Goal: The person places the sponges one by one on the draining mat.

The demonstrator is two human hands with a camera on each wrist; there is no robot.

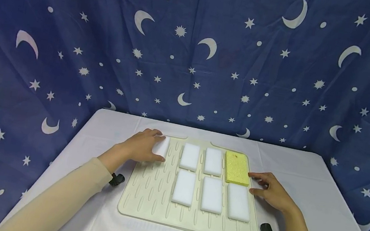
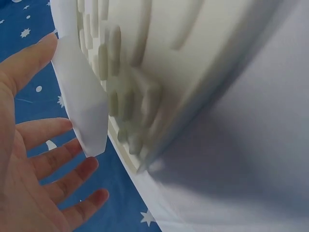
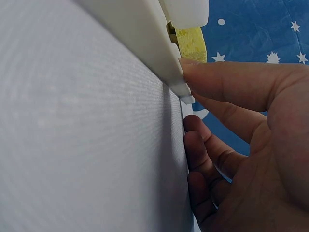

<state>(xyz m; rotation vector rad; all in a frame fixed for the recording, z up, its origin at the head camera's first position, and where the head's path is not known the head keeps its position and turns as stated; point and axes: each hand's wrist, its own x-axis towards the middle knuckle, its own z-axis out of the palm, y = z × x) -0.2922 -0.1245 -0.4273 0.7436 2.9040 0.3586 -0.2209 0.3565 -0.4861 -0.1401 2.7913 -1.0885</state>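
At the back left of a cream ridged mat (image 1: 147, 205), my left hand (image 1: 141, 145) holds a white sponge block (image 1: 162, 147) between thumb and fingers, at its near and far ends. In the left wrist view the same white sponge block (image 2: 82, 92) lies along the thumb and fingertips. My right hand (image 1: 272, 191) is at the mat's right edge, beside a yellow sponge (image 1: 237, 168). Its thumb touches the mat edge (image 3: 169, 63) in the right wrist view, the other fingers lying loosely curved near the tabletop with nothing held.
Several more white blocks lie on the mat in two rows, including a back one (image 1: 190, 157) and a front right one (image 1: 238, 202). A white cloth (image 1: 102, 222) covers the table. Behind hangs a blue curtain (image 1: 221, 109) with moons and stars.
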